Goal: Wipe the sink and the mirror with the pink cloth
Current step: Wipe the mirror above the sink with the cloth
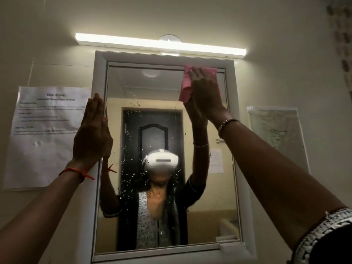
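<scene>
The person's right hand (204, 92) reaches high, arm stretched up, palm flat with fingers extended, pressing the pink cloth (187, 86) against the upper right corner of the mirror (209, 187); the soft, crumpled cloth is pinned under the open grip rather than clenched. The left hand (92, 132) rests flat and open on the mirror's white frame, holding nothing. Water droplets speckle the smooth glass.

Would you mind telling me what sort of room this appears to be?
Probably a bathroom: a framed wall mirror with water droplets, a strip light above it, and a printed cleaning notice beside it.
</scene>
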A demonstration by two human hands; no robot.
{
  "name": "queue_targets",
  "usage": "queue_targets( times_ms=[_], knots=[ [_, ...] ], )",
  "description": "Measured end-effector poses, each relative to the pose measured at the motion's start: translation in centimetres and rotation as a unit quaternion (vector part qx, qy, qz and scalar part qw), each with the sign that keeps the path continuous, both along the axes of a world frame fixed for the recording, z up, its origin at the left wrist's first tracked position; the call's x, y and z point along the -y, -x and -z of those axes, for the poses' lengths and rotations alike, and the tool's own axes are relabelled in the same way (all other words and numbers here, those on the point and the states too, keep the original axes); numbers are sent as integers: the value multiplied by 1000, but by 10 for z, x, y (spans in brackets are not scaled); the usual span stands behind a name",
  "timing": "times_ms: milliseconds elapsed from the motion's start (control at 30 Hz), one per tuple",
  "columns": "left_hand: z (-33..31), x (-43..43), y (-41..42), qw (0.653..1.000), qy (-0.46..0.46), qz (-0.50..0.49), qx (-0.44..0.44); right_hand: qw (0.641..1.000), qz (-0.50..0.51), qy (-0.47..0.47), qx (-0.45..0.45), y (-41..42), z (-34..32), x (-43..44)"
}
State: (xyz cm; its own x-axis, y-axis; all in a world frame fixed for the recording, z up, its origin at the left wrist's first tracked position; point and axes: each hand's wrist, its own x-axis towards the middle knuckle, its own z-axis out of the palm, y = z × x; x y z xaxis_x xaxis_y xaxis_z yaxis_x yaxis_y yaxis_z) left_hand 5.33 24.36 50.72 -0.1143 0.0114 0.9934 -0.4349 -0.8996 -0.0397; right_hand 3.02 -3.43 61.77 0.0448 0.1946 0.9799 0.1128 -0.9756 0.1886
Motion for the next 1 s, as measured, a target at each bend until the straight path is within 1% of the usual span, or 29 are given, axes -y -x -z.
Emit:
queue_targets(
  times_ms=[133,267,333,400,433,467,567,633,733,867,1000],
  knots=[
    [0,0,-1,1000,4,6,1,997,-47,-54,13,-2,-1,22],
    [0,1,-2,1000,4,21,4,984,-112,-129,47,-2,5,19],
    [0,3,-1,999,9,42,2,966,-149,-197,73,-4,11,8],
    [0,3,0,998,17,63,2,933,-207,-280,90,-7,12,-8],
    [0,3,0,997,19,70,1,915,-234,-318,81,-7,11,-18],
    [0,2,0,997,22,74,0,906,-234,-344,77,-7,9,-31],
    [0,1,-2,997,27,79,2,905,-191,-373,76,-2,2,-66],
    [0,0,-2,996,26,81,3,915,-169,-362,59,6,-1,-87],
    [1,1,-1,996,22,85,3,944,-112,-306,48,12,-3,-116],
    [1,1,-1,996,22,85,9,964,-111,-239,43,16,-4,-149],
    [1,2,-1,997,31,76,11,983,-105,-146,35,18,2,-172]
  ],
)
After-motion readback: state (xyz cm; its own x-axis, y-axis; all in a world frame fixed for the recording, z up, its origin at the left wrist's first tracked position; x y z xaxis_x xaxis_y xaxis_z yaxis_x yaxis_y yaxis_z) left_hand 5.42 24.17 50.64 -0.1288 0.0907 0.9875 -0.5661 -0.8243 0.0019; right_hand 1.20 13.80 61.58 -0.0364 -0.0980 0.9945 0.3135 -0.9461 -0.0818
